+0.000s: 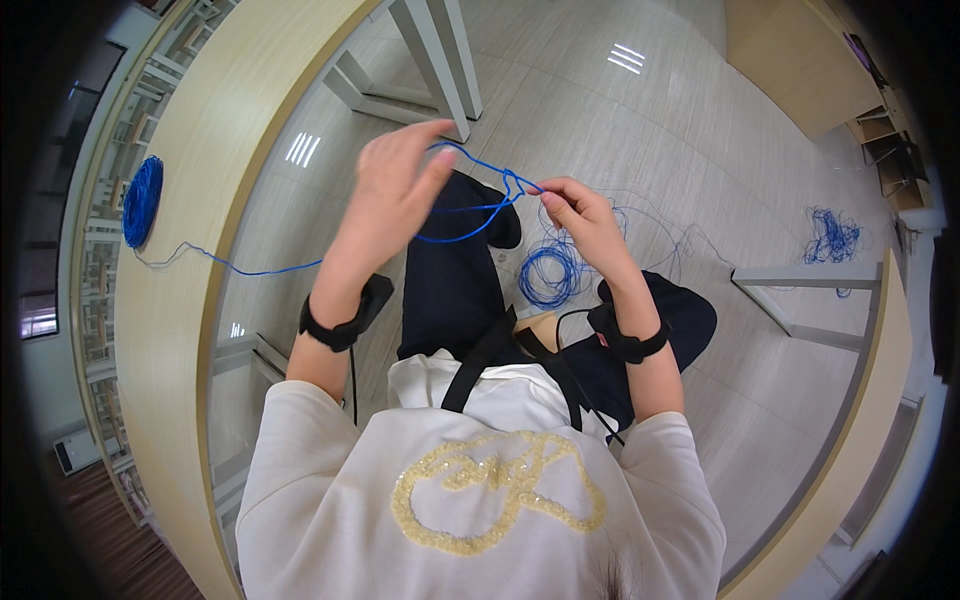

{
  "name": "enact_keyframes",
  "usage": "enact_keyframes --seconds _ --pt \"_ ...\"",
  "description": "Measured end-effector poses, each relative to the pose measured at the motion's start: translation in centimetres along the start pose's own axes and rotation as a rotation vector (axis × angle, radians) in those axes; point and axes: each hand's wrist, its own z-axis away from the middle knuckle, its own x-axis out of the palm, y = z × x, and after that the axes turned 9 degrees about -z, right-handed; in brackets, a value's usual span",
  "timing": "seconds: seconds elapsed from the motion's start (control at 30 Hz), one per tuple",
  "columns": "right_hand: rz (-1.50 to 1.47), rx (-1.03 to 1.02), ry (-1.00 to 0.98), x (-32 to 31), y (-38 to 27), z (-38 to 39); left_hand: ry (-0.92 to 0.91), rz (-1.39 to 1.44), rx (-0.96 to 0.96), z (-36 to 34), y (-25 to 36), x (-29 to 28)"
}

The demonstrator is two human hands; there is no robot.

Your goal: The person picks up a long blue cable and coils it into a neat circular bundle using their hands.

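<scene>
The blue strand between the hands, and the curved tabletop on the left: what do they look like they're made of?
The blue strand looks like thin plastic-coated wire or stiff cord: it holds springy loops rather than hanging limp, but which one cannot be told. Both the left hand and the right hand pinch it. The tabletop looks like pale wood laminate, with a matte, even finish.

Blue cord [470, 222] stretches taut between the left hand [395, 190] and right hand [580, 215], barring the gap between them. A strand runs left to the cord spool [142, 200] on the curved tabletop [190, 300]. Loose coils [550, 272] lie on the floor below, possibly trailing toward the tangle [830, 238] far right.
</scene>
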Motion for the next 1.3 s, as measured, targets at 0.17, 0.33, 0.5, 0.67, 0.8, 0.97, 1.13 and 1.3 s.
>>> enact_keyframes --seconds 0.17,0.33,0.5,0.67,0.8,0.97,1.13,1.3 --pt "-0.073 0.004 -0.025 -0.2 0.6 0.5 0.071 0.039 -0.245 2.7 0.6 -0.5" --pt "-0.009 -0.041 -0.002 0.3 1.0 0.7 0.171 -0.146 -0.248 4.2 2.0 1.4" --pt "0.099 -0.068 -0.042 0.6 0.1 1.5 0.022 -0.044 -0.205 3.6 1.0 1.9" --pt "0.126 -0.142 -0.047 1.9 -0.4 1.3 0.052 0.162 -0.184 2.7 1.6 3.2" --pt "0.251 0.037 -0.09 2.7 -0.6 1.0 0.131 0.127 -0.084 2.6 2.4 3.5" --pt "0.465 -0.01 -0.034 1.2 0.7 0.9 0.186 0.403 -0.483 2.3 0.4 2.2" --pt "0.202 0.112 -0.019 0.1 3.8 1.3 0.158 0.797 -0.812 2.4 -0.9 1.0" --pt "0.164 0.079 0.03 0.1 4.5 1.4 -0.063 1.074 -0.836 3.4 -1.6 0.2"
